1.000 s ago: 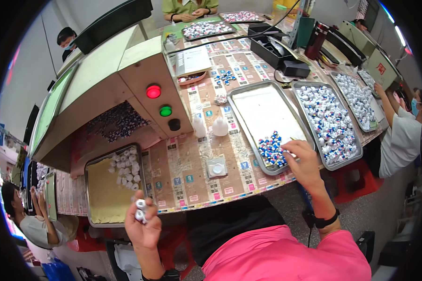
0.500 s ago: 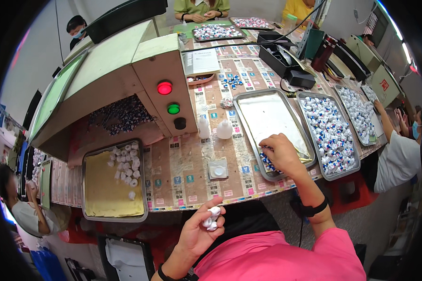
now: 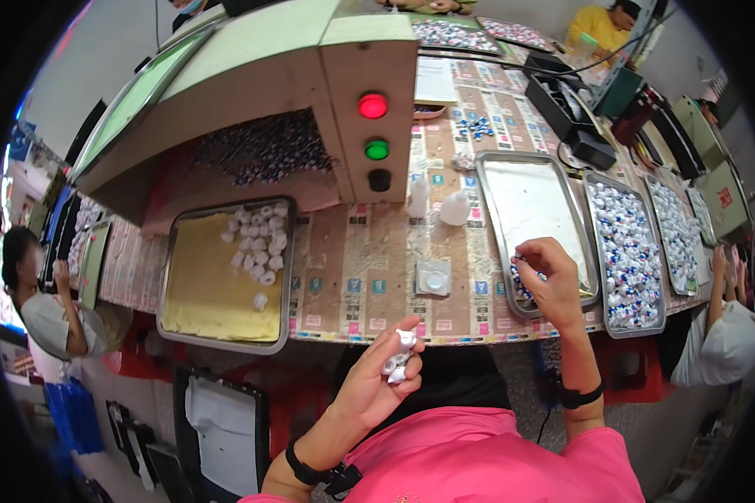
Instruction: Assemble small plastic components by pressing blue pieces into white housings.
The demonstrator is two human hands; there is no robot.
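My left hand is curled, palm up, around several small white plastic parts in front of the table edge. Over the near end of a metal tray, my right hand has thumb and forefinger pinched together on a tiny dark piece, too small to make out fully. Below those fingers lies a small pile of blue-and-white pieces, partly hidden by the hand. At my left, a tray with a yellowish lining holds loose white parts like those in my left hand.
A machine housing with red and green lights stands at the left, dark pieces heaped inside. White squeeze bottles and a small square block sit mid-table. Full trays line the right. Co-workers sit around.
The whole view has shifted, so the table sits further right. My right fingertips have risen from the pile, now pinched on a tiny piece. My left hand still holds the white parts.
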